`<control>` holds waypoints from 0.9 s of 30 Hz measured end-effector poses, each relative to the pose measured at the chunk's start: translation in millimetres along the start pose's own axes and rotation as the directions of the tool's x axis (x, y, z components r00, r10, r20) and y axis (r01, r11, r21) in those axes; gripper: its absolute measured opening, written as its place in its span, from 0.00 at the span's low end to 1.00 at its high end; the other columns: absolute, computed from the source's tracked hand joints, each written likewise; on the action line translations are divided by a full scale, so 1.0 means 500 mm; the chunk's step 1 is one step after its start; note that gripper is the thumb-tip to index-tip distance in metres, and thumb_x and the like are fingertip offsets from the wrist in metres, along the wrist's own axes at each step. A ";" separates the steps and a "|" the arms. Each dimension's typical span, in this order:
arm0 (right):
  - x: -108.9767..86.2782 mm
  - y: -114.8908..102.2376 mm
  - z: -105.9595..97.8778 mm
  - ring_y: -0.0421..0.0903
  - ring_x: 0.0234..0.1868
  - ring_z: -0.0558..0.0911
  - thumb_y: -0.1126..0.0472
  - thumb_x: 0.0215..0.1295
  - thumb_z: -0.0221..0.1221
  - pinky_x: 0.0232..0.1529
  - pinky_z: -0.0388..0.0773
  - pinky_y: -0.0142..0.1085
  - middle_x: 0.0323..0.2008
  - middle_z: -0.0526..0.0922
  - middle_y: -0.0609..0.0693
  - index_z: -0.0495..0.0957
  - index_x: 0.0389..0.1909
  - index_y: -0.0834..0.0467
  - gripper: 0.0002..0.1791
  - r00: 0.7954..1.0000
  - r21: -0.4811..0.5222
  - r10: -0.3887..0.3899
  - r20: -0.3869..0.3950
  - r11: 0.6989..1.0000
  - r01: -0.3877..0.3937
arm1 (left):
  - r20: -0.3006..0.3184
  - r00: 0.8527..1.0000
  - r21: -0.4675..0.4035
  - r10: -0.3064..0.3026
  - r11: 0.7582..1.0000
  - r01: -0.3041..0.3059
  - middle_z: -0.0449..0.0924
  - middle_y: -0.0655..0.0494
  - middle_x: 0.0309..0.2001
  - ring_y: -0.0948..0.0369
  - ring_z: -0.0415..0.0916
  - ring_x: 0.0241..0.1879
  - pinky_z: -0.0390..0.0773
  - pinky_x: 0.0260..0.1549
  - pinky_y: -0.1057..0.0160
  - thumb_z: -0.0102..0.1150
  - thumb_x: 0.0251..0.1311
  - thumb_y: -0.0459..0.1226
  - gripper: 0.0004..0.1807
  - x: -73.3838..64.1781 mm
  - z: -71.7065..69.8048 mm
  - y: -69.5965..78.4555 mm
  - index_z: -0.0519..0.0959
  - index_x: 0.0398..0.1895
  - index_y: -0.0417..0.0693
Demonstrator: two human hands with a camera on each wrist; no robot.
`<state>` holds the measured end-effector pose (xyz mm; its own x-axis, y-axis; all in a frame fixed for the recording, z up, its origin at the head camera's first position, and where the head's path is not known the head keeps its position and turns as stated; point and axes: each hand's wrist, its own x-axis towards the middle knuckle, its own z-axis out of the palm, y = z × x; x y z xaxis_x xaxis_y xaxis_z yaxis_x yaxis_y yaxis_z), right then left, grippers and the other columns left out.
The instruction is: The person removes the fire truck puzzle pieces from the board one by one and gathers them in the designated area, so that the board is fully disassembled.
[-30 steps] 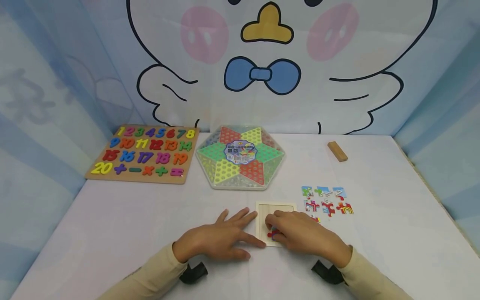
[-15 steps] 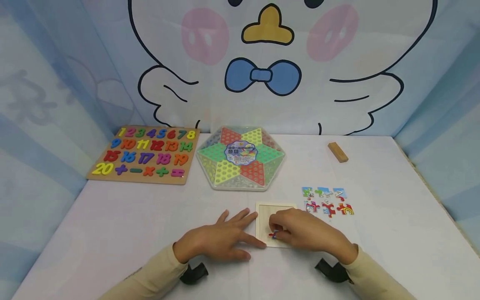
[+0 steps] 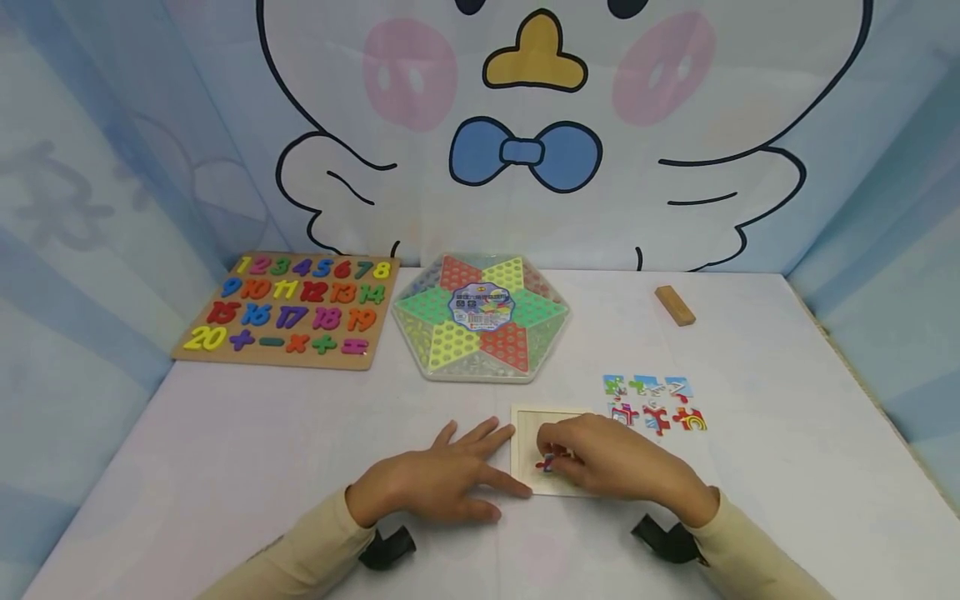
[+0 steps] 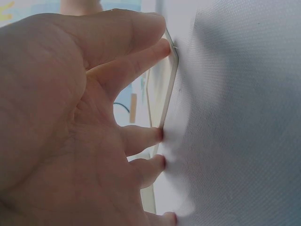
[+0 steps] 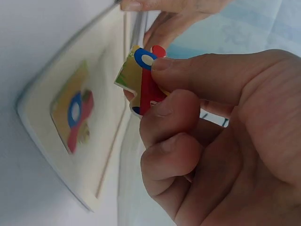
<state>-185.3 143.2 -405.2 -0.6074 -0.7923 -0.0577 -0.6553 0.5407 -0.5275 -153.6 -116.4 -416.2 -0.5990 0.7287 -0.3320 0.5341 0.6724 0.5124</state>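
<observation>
My right hand (image 3: 618, 458) is over the small wooden puzzle tray (image 3: 525, 421), pinching a jigsaw piece (image 5: 146, 89) between thumb and fingers. That piece is red, blue and yellow-green, and it is tilted above the tray. A second jigsaw piece (image 5: 74, 113) of similar colours lies in the tray, beneath the hand in the right wrist view. With fingers spread, my left hand (image 3: 431, 483) lies flat on the table and touches the tray's left edge. In the left wrist view its fingertips meet the tray rim (image 4: 170, 89) and the cloth. Part of the tray is hidden under my right hand.
Two rows of loose jigsaw pieces (image 3: 654, 402) lie right of the tray. Behind stand a hexagonal Chinese checkers board (image 3: 453, 342) and, at far left, a number puzzle board (image 3: 255, 350). A wooden block (image 3: 675, 306) lies at back right. A printed cloth backdrop (image 3: 525, 225) closes the rear.
My right hand has lifted and shifted slightly right with the piece. A loose piece beside that hand, visible a second ago, is out of sight now. My left hand has stayed put.
</observation>
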 end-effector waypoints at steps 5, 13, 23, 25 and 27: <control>-0.027 0.012 -0.038 0.33 0.30 0.73 0.67 0.67 0.65 0.33 0.74 0.31 0.30 0.77 0.35 0.80 0.37 0.50 0.08 0.998 -0.011 0.051 -0.041 0.999 -0.051 | 0.015 1.000 -0.013 -0.008 1.000 0.008 0.45 0.53 0.82 0.52 0.34 0.81 0.42 0.70 0.30 0.61 0.71 0.47 0.21 0.003 -0.001 0.002 0.78 0.65 0.77; -0.110 0.068 -0.103 0.35 0.29 0.73 0.69 0.65 0.65 0.28 0.72 0.31 0.29 0.77 0.36 0.81 0.37 0.50 0.10 0.977 -0.035 0.168 -0.129 0.984 -0.173 | 0.007 1.000 -0.012 -0.026 1.000 0.026 0.45 0.53 0.82 0.52 0.34 0.81 0.40 0.71 0.30 0.62 0.70 0.47 0.21 0.001 0.000 0.001 0.79 0.65 0.76; -0.175 0.138 -0.089 0.36 0.31 0.71 0.67 0.63 0.68 0.29 0.69 0.31 0.28 0.73 0.39 0.76 0.33 0.51 0.10 0.954 0.005 0.298 -0.046 0.955 -0.298 | 0.019 0.999 -0.018 -0.029 0.999 0.030 0.44 0.53 0.83 0.52 0.34 0.81 0.40 0.71 0.30 0.62 0.70 0.47 0.22 0.003 -0.001 0.001 0.79 0.65 0.77; -0.179 0.143 -0.084 0.36 0.31 0.71 0.66 0.64 0.68 0.29 0.68 0.31 0.28 0.72 0.39 0.76 0.32 0.51 0.10 0.956 0.020 0.293 -0.031 0.956 -0.292 | 0.017 0.999 -0.016 -0.028 0.999 0.028 0.44 0.52 0.82 0.51 0.34 0.81 0.40 0.71 0.30 0.62 0.70 0.47 0.22 0.003 -0.001 0.001 0.79 0.65 0.77; -0.180 0.147 -0.080 0.35 0.31 0.71 0.66 0.64 0.68 0.29 0.68 0.31 0.28 0.72 0.39 0.77 0.33 0.51 0.10 0.959 0.021 0.283 -0.025 0.959 -0.282 | 0.016 1.000 -0.016 -0.027 1.000 0.027 0.44 0.52 0.82 0.51 0.34 0.81 0.40 0.71 0.30 0.62 0.70 0.47 0.22 0.003 -0.001 0.002 0.79 0.65 0.77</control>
<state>-196.8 265.7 -404.9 -0.7788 -0.6000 -0.1832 -0.4476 0.7360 -0.5079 -154.3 -114.7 -416.0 -0.6032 0.7126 -0.3582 0.5086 0.6896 0.5156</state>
